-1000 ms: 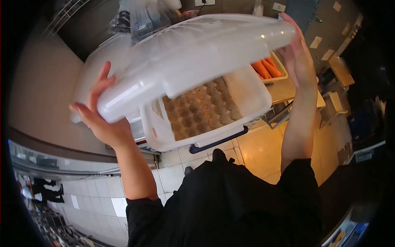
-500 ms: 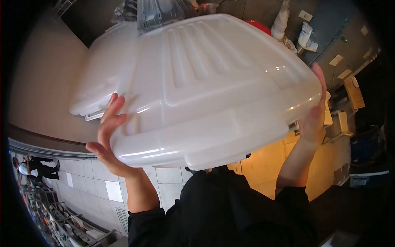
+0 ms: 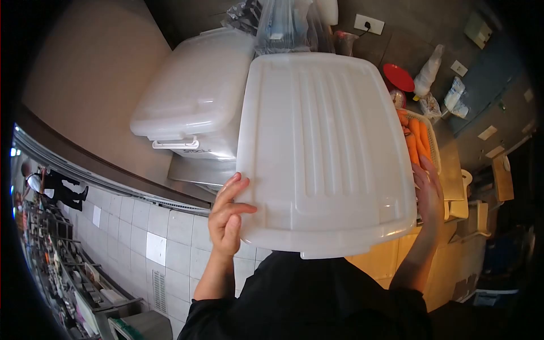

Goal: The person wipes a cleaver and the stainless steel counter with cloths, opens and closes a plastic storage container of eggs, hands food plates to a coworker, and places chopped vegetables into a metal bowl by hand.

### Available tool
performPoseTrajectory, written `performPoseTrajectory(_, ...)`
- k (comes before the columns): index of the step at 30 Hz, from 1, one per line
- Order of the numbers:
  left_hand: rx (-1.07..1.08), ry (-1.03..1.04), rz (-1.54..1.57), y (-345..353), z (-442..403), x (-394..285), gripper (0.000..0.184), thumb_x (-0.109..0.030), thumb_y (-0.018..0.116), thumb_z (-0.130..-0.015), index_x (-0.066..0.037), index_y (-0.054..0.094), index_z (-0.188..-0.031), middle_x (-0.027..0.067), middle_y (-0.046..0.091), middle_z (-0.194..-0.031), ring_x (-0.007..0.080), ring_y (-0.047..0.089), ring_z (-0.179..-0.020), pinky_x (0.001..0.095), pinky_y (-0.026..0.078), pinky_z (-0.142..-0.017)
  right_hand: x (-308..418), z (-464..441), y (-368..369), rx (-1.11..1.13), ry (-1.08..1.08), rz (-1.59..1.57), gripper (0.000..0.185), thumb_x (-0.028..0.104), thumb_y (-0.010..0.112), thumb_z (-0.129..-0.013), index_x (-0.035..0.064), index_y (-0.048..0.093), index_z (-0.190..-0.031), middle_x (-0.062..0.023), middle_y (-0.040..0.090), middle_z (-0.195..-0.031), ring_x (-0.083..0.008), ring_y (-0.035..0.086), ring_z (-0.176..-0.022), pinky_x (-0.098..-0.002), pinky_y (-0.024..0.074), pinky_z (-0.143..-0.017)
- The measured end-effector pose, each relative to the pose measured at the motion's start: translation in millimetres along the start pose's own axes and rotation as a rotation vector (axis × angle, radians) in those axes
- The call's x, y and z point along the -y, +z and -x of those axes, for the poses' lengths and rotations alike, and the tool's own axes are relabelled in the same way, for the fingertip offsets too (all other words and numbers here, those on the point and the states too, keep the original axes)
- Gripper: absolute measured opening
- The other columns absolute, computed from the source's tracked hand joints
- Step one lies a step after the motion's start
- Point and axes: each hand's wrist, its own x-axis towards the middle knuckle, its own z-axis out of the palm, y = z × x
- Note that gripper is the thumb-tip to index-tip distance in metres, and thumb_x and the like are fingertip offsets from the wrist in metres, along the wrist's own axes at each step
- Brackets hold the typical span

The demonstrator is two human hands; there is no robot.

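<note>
A large white plastic lid point(image 3: 328, 141) with raised ribs lies level in front of me and hides the box and egg trays beneath it. My left hand point(image 3: 228, 214) grips its near left edge, fingertips on the top surface. On the right side my right hand point(image 3: 428, 184) holds the opposite edge, its fingers partly hidden by the rim. Whether the lid touches the box cannot be made out. Orange carrots point(image 3: 417, 136) in a pale basket point(image 3: 435, 148) show just beyond the lid's right edge.
A closed white box point(image 3: 190, 90) stands at the left on a metal surface. Plastic bags point(image 3: 289, 28) are behind the lid. At the right are a red dish point(image 3: 398, 77), stacked cups point(image 3: 429, 71) and chairs. A person point(image 3: 56, 187) stands far left.
The lid has swung from a raised tilt to nearly level, covering the egg trays seen earlier. Both hands moved with it, still at its sides. The carrots are visible again.
</note>
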Motion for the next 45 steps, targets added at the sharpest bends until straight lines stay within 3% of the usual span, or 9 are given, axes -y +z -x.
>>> performPoseTrajectory(5,-0.024,-0.036,0.017,18.0,21.8,-6.7,0.036,-0.029,0.053,-0.09,0.0,0.065,-0.108,0.0219,0.049,-0.135,0.0364,0.035,-0.135,0.0469,0.023,-0.111,-20.1,-25.9,10.3,0.176,-0.182,0.076,0.061,0.014,0.059,-0.083,0.0011,0.039,-0.14,-0.0135,0.048,-0.136,-0.0207,0.049,-0.12,-0.0323,0.039,-0.099)
performPoseTrajectory(7,-0.279,-0.27,0.149,28.6,27.0,-13.7,0.053,-0.025,0.058,-0.085,-0.001,0.049,-0.132,0.0204,0.039,-0.144,0.0336,0.036,-0.134,0.0431,0.023,-0.112,-26.1,-25.2,4.1,0.177,-0.136,0.028,0.059,0.014,0.061,-0.081,0.0006,0.043,-0.136,-0.0116,0.053,-0.13,-0.0193,0.054,-0.113,-0.0316,0.0423,-0.096)
performPoseTrajectory(9,-0.158,-0.391,0.372,16.4,28.3,-2.9,0.071,-0.024,0.06,-0.082,-0.003,0.032,-0.144,0.0193,0.033,-0.147,0.0309,0.036,-0.134,0.0408,0.027,-0.111,-29.6,-22.2,2.2,0.186,-0.034,-0.005,0.057,0.015,0.064,-0.081,0.0006,0.047,-0.133,-0.0102,0.057,-0.123,-0.0188,0.055,-0.11,-0.032,0.0437,-0.095)
performPoseTrajectory(13,-0.279,-0.856,0.624,-4.9,16.7,18.6,0.069,-0.037,0.061,-0.078,-0.001,0.044,-0.133,0.0172,0.054,-0.121,0.0299,0.054,-0.112,0.0443,0.046,-0.093,-25.9,-6.6,16.6,0.247,-0.056,-0.179,0.056,0.016,0.067,-0.079,-0.0006,0.048,-0.129,-0.0101,0.06,-0.116,-0.0175,0.058,-0.104,-0.0317,0.0462,-0.09)
performPoseTrajectory(17,-0.155,-0.844,0.684,-4.7,18.7,23.8,0.062,-0.035,0.06,-0.078,-0.002,0.048,-0.129,0.0151,0.058,-0.113,0.03,0.056,-0.106,0.0438,0.047,-0.09,-34.9,-12.3,10.0,0.278,-0.059,-0.238,0.058,0.016,0.068,-0.079,-0.0028,0.046,-0.129,-0.0115,0.06,-0.113,-0.0179,0.06,-0.1,-0.0307,0.0485,-0.086)
performPoseTrajectory(18,-0.16,-0.831,0.683,-0.4,23.8,20.0,0.067,-0.033,0.06,-0.077,-0.002,0.043,-0.134,0.0162,0.054,-0.119,0.0306,0.054,-0.109,0.0424,0.047,-0.091,-32.0,-8.7,6.3,0.286,-0.04,-0.216,0.067,0.02,0.066,-0.075,-0.0025,0.043,-0.134,-0.0116,0.057,-0.12,-0.0187,0.056,-0.109,-0.0307,0.0436,-0.094)
performPoseTrajectory(24,-0.199,-0.789,0.613,26.8,51.1,-14.9,0.087,-0.03,0.066,-0.072,-0.001,0.027,-0.145,0.0193,0.044,-0.134,0.0317,0.049,-0.12,0.0397,0.044,-0.097,-27.6,6.6,-21.3,0.323,-0.07,-0.278,0.063,0.017,0.067,-0.076,-0.0025,0.045,-0.131,-0.0118,0.059,-0.116,-0.0187,0.058,-0.104,-0.0309,0.0466,-0.09)
performPoseTrajectory(28,-0.209,-0.718,0.586,34.1,61.2,-41.0,0.091,-0.031,0.069,-0.068,0.001,0.028,-0.143,0.0182,0.047,-0.131,0.0304,0.052,-0.116,0.0356,0.045,-0.095,-29.1,17.7,-32.8,0.345,-0.09,-0.281,0.065,0.018,0.067,-0.074,-0.0028,0.044,-0.132,-0.0105,0.058,-0.119,-0.0176,0.055,-0.108,-0.0305,0.0422,-0.095)
performPoseTrajectory(45,-0.12,-0.756,0.818,8.4,61.2,-39.0,0.075,-0.017,0.063,-0.073,0.0,0.034,-0.139,0.0142,0.051,-0.126,0.0238,0.051,-0.116,0.0345,0.041,-0.098,-22.3,72.6,12.4,0.138,0.018,-0.306,0.058,0.023,0.063,-0.081,-0.0019,0.046,-0.131,-0.0115,0.057,-0.118,-0.0189,0.056,-0.104,-0.0301,0.0446,-0.09)
